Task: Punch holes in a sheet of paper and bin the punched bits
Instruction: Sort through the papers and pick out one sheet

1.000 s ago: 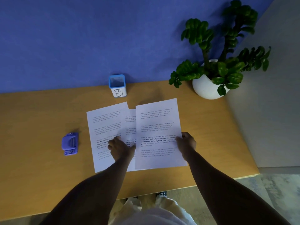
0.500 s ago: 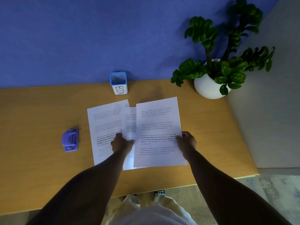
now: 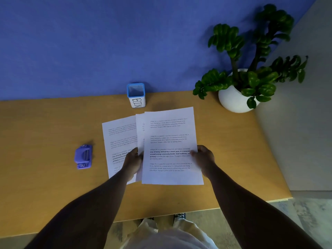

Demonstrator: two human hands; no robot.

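Note:
Three printed sheets overlap in the middle of the wooden desk (image 3: 45, 186). My right hand (image 3: 203, 157) grips the right edge of the top sheet (image 3: 170, 133). My left hand (image 3: 133, 161) pinches the left edge of the middle sheet (image 3: 140, 126), only a narrow strip of which shows. The bottom sheet (image 3: 120, 137) lies flat to the left, partly under my left hand. A purple hole punch (image 3: 83, 156) sits alone to the left of the papers. A small blue-rimmed white cup marked BIN (image 3: 136, 95) stands at the back by the wall.
A white pot with a green plant (image 3: 239, 90) stands at the desk's back right corner. A blue wall (image 3: 89, 42) runs behind the desk. The desk's right edge meets a grey floor.
The middle sheet has slid to the right under the top sheet with my left hand, so less of it shows. The top sheet stayed about where it was in my right hand.

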